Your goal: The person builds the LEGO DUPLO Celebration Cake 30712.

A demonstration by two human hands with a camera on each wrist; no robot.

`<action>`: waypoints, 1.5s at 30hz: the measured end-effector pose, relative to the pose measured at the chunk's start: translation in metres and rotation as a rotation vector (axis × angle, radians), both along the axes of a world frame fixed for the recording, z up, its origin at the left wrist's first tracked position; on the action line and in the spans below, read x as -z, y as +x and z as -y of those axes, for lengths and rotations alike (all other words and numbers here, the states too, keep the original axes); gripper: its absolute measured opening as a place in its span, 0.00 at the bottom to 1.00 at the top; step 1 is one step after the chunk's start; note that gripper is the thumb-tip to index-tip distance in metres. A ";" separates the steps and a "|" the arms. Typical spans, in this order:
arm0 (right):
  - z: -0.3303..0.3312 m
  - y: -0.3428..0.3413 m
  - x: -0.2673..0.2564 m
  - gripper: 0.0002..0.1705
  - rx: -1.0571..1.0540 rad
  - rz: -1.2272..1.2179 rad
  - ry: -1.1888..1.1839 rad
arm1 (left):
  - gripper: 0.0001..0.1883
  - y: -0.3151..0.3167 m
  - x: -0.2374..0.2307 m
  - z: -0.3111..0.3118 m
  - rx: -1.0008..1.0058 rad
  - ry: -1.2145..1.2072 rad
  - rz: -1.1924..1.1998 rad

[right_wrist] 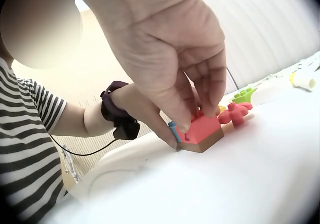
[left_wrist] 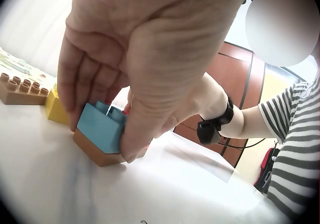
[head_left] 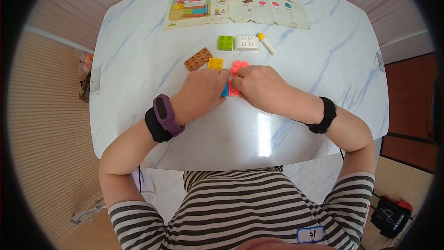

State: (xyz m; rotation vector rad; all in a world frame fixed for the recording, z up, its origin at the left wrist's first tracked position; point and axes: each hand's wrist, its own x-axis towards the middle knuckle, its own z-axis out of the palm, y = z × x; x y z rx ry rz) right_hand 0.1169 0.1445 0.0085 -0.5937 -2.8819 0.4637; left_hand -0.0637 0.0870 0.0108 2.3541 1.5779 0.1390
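A blue brick (left_wrist: pixel 101 129) and a coral-red brick (right_wrist: pixel 200 131) sit side by side on a brown base brick (left_wrist: pixel 95 151) on the table. My left hand (head_left: pixel 199 90) grips the blue brick, thumb on the near side and fingers on the far side. From the other end, my right hand (head_left: pixel 263 87) pinches the coral-red brick between thumb and fingers. Both hands cover much of these bricks in the head view. Just beyond the right fingers lies a coral-red flower piece (right_wrist: pixel 236 114). A yellow brick (head_left: pixel 215 63) is close past the left fingers.
Left of the yellow brick, a studded brown plate (head_left: pixel 198 59) lies at an angle. Farther back are a green brick (head_left: pixel 225 42), a white curved brick (head_left: pixel 246 43) and a white stick with a yellow tip (head_left: pixel 267 44). An unfolded instruction sheet (head_left: pixel 222 16) spans the far edge.
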 end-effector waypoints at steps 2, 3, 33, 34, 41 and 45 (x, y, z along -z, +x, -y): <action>0.000 0.000 0.002 0.05 0.005 0.015 0.017 | 0.23 -0.001 0.005 0.000 0.000 0.026 0.014; -0.001 0.000 0.002 0.07 0.005 0.024 0.027 | 0.23 -0.001 0.005 0.000 -0.003 0.023 0.008; 0.009 0.008 -0.009 0.12 0.017 -0.047 0.065 | 0.17 -0.006 0.002 0.007 0.006 0.019 0.019; 0.007 0.008 -0.010 0.12 0.008 -0.057 0.062 | 0.17 -0.007 0.004 0.008 0.011 0.036 0.013; -0.001 0.010 -0.019 0.09 0.022 -0.104 0.035 | 0.21 -0.034 -0.001 0.011 0.024 0.049 0.188; -0.010 0.009 -0.018 0.07 0.040 -0.112 0.025 | 0.23 -0.050 -0.007 0.011 0.025 0.046 0.274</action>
